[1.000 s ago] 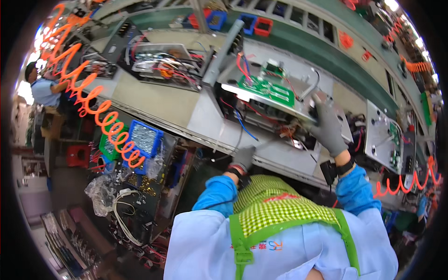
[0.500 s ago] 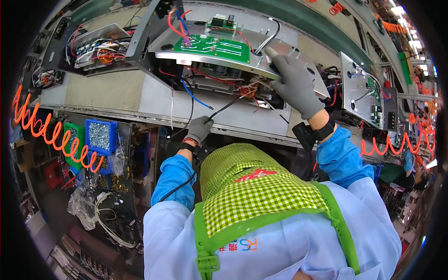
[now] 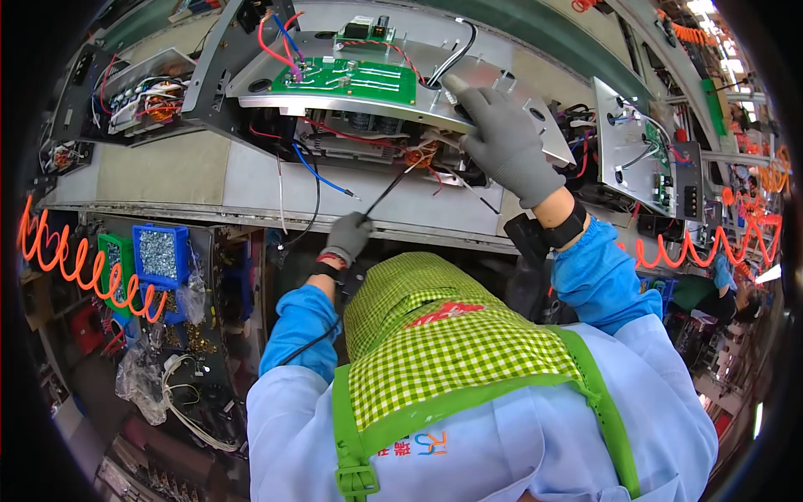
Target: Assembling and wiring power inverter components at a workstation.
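A silver metal plate (image 3: 493, 94) lies raised and tilted over an opened device with coils and wiring. On the plate sit a green circuit board (image 3: 360, 81) and a smaller green board (image 3: 365, 32) behind it. My right hand (image 3: 512, 152), in a grey glove, is closed around the plate's front edge, its fingertips beside a bundle of black and white wires (image 3: 456, 63). My left hand (image 3: 348, 237), also gloved, pinches a black cable (image 3: 386, 197) stretched down from the copper coil (image 3: 421, 156). Left of it hangs a blue wire (image 3: 322, 176) with a bare tip.
Similar opened devices stand at the bench's left (image 3: 155, 92) and right (image 3: 636, 146). Orange coiled hoses hang at both sides, one at the left (image 3: 92, 266). Below the bench edge are a blue bin of screws (image 3: 161, 255) and a green bin (image 3: 113, 251).
The whole view has shifted, so the bench and device appear farther left. My left hand keeps the black cable and sits slightly farther right of the blue wire's tip. My right hand stays on the plate.
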{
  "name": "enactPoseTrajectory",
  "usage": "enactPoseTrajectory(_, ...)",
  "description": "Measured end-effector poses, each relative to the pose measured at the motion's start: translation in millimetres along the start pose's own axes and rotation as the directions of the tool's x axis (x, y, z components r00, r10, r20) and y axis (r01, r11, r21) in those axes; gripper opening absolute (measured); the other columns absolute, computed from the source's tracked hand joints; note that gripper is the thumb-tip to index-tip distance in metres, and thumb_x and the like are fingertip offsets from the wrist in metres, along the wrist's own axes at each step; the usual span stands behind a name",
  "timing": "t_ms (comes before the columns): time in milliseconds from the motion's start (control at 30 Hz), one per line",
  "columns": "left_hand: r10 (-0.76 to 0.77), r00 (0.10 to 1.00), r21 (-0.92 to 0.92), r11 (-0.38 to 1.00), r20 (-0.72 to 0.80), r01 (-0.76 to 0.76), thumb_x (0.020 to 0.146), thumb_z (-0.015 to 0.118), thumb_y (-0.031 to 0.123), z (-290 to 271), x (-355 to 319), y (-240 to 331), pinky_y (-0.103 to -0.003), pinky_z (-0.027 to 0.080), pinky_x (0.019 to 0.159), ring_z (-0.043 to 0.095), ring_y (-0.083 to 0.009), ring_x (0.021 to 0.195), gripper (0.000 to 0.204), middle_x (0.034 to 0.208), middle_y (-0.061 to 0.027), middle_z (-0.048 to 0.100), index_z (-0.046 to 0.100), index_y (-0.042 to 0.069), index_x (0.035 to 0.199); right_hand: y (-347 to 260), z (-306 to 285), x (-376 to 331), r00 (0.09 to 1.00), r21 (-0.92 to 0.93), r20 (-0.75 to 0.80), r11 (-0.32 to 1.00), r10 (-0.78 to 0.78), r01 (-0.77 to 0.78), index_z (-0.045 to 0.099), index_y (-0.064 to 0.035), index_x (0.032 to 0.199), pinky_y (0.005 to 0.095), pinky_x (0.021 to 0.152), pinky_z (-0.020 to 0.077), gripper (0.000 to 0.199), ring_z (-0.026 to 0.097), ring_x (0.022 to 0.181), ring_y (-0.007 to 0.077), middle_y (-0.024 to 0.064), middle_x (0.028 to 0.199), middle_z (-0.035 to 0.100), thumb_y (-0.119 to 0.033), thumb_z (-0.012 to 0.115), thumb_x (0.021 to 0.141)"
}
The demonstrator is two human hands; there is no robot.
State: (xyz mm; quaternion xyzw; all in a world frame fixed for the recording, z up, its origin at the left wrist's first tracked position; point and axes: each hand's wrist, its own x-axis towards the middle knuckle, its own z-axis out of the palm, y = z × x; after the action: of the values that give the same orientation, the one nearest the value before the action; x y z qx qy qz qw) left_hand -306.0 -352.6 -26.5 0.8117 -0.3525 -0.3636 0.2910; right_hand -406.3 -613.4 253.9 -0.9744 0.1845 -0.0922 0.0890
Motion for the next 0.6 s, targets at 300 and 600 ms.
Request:
enactPoseTrajectory(300,0.001,1.0,-0.104,0.995,0.002,-0.001,0.089,0.06,0.028,54,8,15,-0.036,0.053,0.066,0.068,-0.0232,0.066,0.026,0.069,-0.0113,0.068,0.069,0.003,0.093,5,4,2,0.996,-0.031,-0.057,0.997,-0.07,0.069,0.047,-0.0198,0.138,0.0441,0.082,0.0482,0.066,0.059,0.094,0.0318,0.0113,0.1,0.059,-0.007,0.063,0.075)
enactPoseTrajectory(600,0.131,0.988,0.219,0.965,0.076,-0.145,0.089,0.06,0.023,18,20,8,-0.044,0.052,0.069,0.066,-0.0335,0.075,0.022,0.086,-0.0162,0.068,0.064,0.002,0.095,6,4,3,0.999,-0.034,-0.036,0.999,-0.026,0.025,0.048,-0.0212,0.137,0.0441,0.083,0.049,0.067,0.059,0.094,0.0331,0.0107,0.101,0.06,-0.006,0.063,0.074)
